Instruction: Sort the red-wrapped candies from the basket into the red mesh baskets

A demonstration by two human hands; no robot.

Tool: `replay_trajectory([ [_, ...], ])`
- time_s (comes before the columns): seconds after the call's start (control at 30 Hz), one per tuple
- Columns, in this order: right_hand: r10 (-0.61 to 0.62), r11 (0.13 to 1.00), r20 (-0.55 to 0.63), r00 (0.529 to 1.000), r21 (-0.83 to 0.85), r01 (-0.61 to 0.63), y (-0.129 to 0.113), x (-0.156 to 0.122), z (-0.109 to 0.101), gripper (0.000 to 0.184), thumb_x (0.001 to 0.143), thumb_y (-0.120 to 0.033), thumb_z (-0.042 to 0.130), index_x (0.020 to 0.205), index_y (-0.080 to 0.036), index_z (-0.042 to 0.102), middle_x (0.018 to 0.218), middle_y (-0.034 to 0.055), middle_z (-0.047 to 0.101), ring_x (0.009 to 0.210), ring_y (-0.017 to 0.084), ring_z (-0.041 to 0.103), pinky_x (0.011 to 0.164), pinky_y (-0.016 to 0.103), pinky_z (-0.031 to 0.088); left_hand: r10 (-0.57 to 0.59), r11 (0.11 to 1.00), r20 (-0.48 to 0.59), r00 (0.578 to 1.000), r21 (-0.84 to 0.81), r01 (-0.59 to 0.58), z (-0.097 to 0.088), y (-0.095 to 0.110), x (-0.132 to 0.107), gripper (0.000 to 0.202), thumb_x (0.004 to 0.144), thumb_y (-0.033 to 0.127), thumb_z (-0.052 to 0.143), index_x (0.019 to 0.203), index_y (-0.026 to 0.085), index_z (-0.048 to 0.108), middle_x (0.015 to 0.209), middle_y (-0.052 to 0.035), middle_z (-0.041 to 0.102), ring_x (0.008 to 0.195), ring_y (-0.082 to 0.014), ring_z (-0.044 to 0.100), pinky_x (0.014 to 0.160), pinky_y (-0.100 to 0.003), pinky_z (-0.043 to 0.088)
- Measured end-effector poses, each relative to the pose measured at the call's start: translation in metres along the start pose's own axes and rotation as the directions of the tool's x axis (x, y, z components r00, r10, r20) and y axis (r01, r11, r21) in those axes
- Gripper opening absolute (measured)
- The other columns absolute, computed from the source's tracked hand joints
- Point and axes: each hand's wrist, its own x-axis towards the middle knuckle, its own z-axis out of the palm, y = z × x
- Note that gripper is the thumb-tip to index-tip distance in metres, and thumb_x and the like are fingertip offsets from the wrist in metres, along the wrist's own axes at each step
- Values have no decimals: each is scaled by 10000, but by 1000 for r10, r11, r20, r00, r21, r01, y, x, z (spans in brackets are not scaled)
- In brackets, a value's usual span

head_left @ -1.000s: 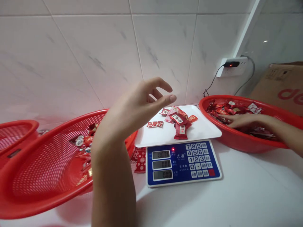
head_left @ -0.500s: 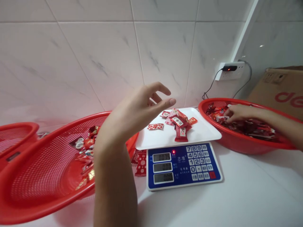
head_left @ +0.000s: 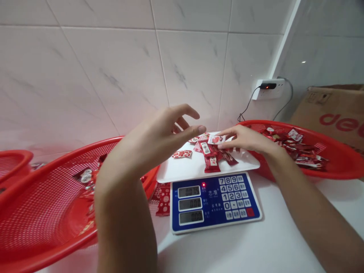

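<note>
A white weighing tray (head_left: 182, 170) on a digital scale (head_left: 214, 203) carries a pile of wrapped candies (head_left: 209, 149), mostly red. My right hand (head_left: 241, 138) is over the tray's right side, thumb and fingertips pinching a white-and-red wrapped candy (head_left: 215, 139) at the top of the pile. Below its fingers lies a dark red wrapper (head_left: 229, 157). My left hand (head_left: 167, 131) hovers above the tray's left part, bent at the wrist, fingers apart and holding nothing. Beneath it is a candy with a red-and-white pattern (head_left: 182, 154).
To the right, a red basket (head_left: 345, 151) holds many candies; another red basket (head_left: 48, 197) with candies stands at left, partly behind my left arm. Red dotted packets (head_left: 163, 201) lie beside the scale. A cardboard box (head_left: 335, 110) and a wall socket (head_left: 267, 91) are behind.
My right hand has come left from the right basket to the tray with a candy. A dark wrapper now shows on the pile. The left hand stays hovering; the view has shifted slightly.
</note>
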Motion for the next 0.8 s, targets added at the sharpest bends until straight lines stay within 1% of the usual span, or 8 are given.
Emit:
replay_trajectory([
  [0.07, -15, 998, -168, 986, 53, 24, -6, -4, 6, 531, 774, -381, 766, 1278, -230, 700, 1153, 76, 727, 865, 208, 681, 703, 308, 537, -10, 1000, -7, 1000, 11, 10, -1, 3, -3, 373, 896, 622, 593, 1153, 367, 682, 943, -4, 720, 860, -194, 694, 651, -268, 517],
  [0.1, -33, 996, -264, 964, 68, 53, -9, -8, 6, 541, 758, -369, 779, 1275, -231, 701, 1212, 79, 707, 909, 222, 684, 723, 320, 552, -16, 1000, -15, 1000, 17, 16, -2, 5, -3, 362, 898, 627, 590, 1147, 382, 682, 939, 7, 717, 856, -189, 694, 626, -251, 508],
  [0.17, -64, 991, -411, 909, 80, 106, -13, -17, 1, 526, 733, -356, 794, 1241, -245, 715, 1245, 74, 692, 943, 250, 687, 733, 351, 574, -27, 999, -27, 999, 31, 28, -2, 6, -2, 353, 894, 636, 591, 1143, 404, 682, 922, 25, 713, 844, -180, 695, 587, -225, 492],
  [0.2, -77, 988, -448, 890, 86, 129, -14, -21, -3, 507, 732, -352, 792, 1225, -256, 721, 1232, 71, 696, 934, 259, 690, 731, 368, 582, -34, 999, -27, 999, 39, 35, -1, 6, -1, 359, 887, 640, 596, 1146, 407, 683, 916, 27, 712, 839, -180, 696, 574, -220, 488],
  [0.33, -87, 985, -519, 850, 80, 150, -8, -30, -14, 380, 759, -358, 760, 1126, -263, 744, 1061, 78, 737, 810, 271, 701, 712, 437, 595, -40, 998, 11, 999, 56, 39, 4, 1, 9, 412, 855, 649, 621, 1145, 367, 696, 906, 2, 719, 820, -207, 698, 570, -253, 506],
  [0.47, -118, 990, -598, 792, -5, 144, 0, -27, -14, 297, 792, -404, 724, 1075, -315, 731, 1014, 63, 740, 861, 306, 697, 763, 491, 591, -5, 998, 18, 1000, 57, 4, 11, 1, 11, 427, 857, 622, 632, 1159, 328, 698, 934, -21, 727, 815, -223, 690, 657, -315, 541],
  [0.57, -145, 989, -577, 804, -53, 140, -1, -27, -13, 282, 821, -416, 691, 1088, -332, 723, 1044, 66, 736, 915, 322, 693, 817, 517, 579, -11, 998, 18, 1000, 56, 10, 13, 5, 7, 435, 866, 627, 617, 1181, 337, 692, 947, -27, 725, 809, -231, 689, 643, -323, 537],
  [0.8, -155, 986, -598, 786, -44, 161, -10, -28, -8, 301, 805, -391, 721, 1095, -310, 735, 1053, 68, 740, 885, 303, 692, 774, 473, 588, 4, 999, 19, 1000, 51, -5, 13, 7, 5, 430, 873, 615, 613, 1184, 328, 690, 938, -33, 726, 797, -231, 688, 644, -324, 535],
])
